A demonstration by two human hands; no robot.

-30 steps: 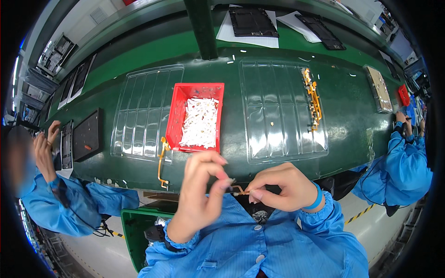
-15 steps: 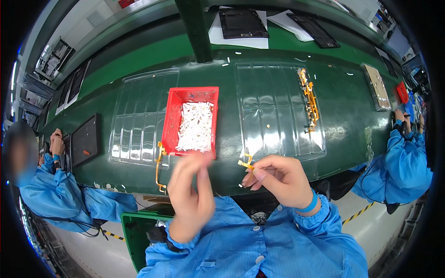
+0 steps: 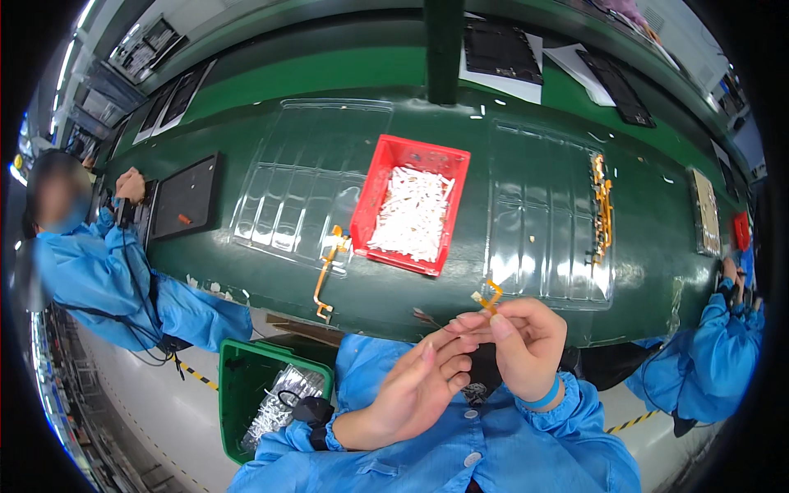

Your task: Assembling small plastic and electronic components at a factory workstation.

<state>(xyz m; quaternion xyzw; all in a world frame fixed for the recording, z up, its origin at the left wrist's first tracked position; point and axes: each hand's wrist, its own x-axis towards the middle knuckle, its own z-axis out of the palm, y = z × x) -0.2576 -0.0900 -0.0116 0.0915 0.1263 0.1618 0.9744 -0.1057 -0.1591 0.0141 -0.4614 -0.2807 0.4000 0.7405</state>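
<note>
A small orange flex cable (image 3: 493, 296) with a pale tab is pinched between the thumb and fingers of my right hand (image 3: 528, 341), above the near table edge. Palm up, my left hand (image 3: 419, 390) is beside it with fingers loosely stretched and apart, its fingertips at the right fingertips; whether they touch the cable I cannot tell. Beyond them stands a red bin (image 3: 368, 201) full of small white strips (image 3: 411, 215). A longer orange flex cable (image 3: 320, 286) lies left of the bin, partly over a clear tray's edge.
Clear plastic trays (image 3: 283, 189) flank the bin; the right tray (image 3: 542, 238) bears a row of orange flex cables (image 3: 602, 209). A green crate (image 3: 233, 386) with clear plastic stands below left. Co-workers (image 3: 99, 263) sit on both sides. A green post (image 3: 444, 57) rises behind.
My left hand has moved right from beside the bin to my right hand, its palm turning up. The view has shifted left, showing more of the crate. My right hand still holds the cable.
</note>
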